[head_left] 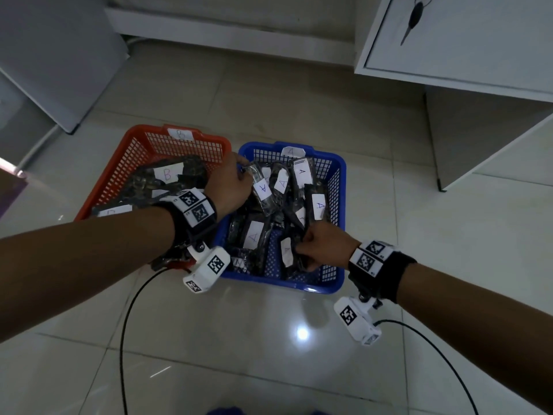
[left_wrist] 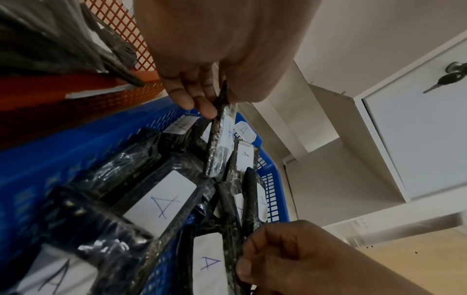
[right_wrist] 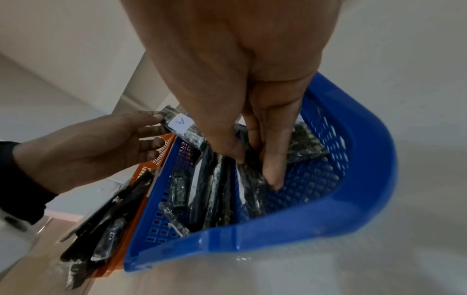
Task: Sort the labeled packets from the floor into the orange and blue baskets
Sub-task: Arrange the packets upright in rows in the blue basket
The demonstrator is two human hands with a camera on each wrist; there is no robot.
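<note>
Packets (head_left: 253,235) fill the blue basket (head_left: 339,187) and orange basket (head_left: 119,163); the floor (head_left: 269,339) shows none left. Left hand (head_left: 230,187) pinches an A packet (head_left: 261,187); right hand (head_left: 323,247) grips another (head_left: 299,250), so sorting looks nearly finished.

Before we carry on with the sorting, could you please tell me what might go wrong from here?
The left hand pinches only the end of an A packet near the blue basket wall bordering the orange basket, so it could slip into B. The right hand, gripping a packet in the crowded pile, might drag neighbours out.
</note>
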